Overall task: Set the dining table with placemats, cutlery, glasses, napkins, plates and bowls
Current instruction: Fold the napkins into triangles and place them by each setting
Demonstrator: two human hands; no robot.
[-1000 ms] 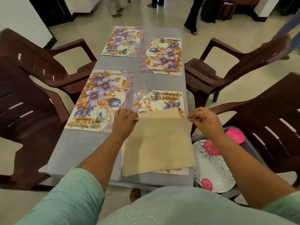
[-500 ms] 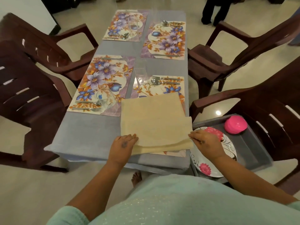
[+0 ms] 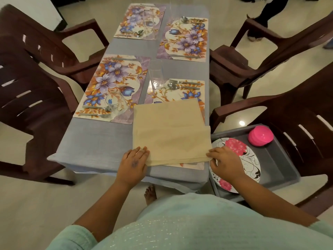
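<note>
A folded beige napkin (image 3: 171, 134) lay low and right of centre in the frame, its long axis running toward the upper edge, covering most of the near-right placemat (image 3: 194, 87). The left hand (image 3: 134, 160) pressed flat fingers on its near-left corner; the right hand (image 3: 223, 160) pinched the near-right corner. A plate (image 3: 252, 159) in the grey tray (image 3: 281, 168) was partly hidden by that hand.

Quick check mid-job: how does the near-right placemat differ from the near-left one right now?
The near-right placemat is mostly covered by the beige napkin; the near-left placemat lies fully exposed. The right one's glass stands upright at its far-left corner; the left one's glass sits on its near end. Both share the floral print and carry cutlery.
</note>
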